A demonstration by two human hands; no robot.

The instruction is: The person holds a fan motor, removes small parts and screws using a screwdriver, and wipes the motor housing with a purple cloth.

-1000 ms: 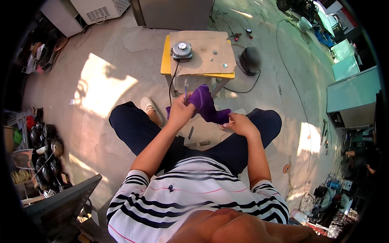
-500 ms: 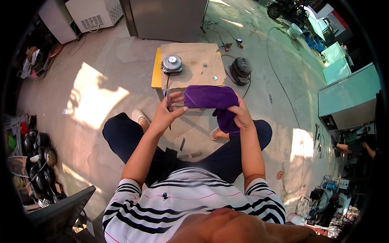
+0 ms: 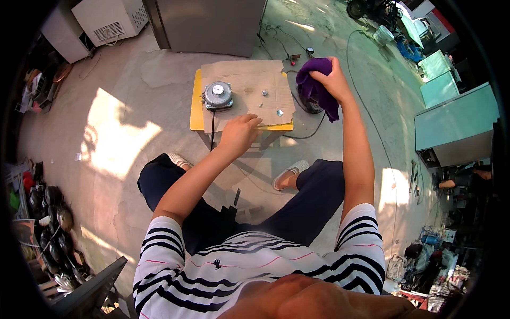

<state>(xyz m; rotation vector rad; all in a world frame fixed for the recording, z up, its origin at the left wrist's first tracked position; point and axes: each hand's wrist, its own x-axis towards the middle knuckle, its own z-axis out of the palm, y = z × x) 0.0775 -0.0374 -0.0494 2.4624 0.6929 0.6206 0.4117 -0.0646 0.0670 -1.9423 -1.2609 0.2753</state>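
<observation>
A purple cloth (image 3: 311,73) is bunched in my right hand (image 3: 333,84), off the right side of the low stool. It hangs down over a black compressor-like unit (image 3: 312,103) on the floor and hides much of it. My left hand (image 3: 239,133) is at the front edge of the cardboard (image 3: 247,80), palm down with its fingers stretched out and nothing visible in them. Left of it on the cardboard sits a small round metal motor (image 3: 218,95) with a black cable running over the front edge. Small metal parts (image 3: 264,93) and a round shiny piece (image 3: 280,112) lie to the right.
Yellow edges of the stool (image 3: 197,109) show around the cardboard. A grey cabinet (image 3: 207,26) stands just beyond. Gauges with hoses (image 3: 309,51) lie on the floor at far right. A pile of black parts (image 3: 53,223) is at left, a pale green cabinet (image 3: 451,127) at right.
My right hand has carried the purple cloth away to the right, past the stool. My left hand has come off the cloth and moved right, to the cardboard's front edge.
</observation>
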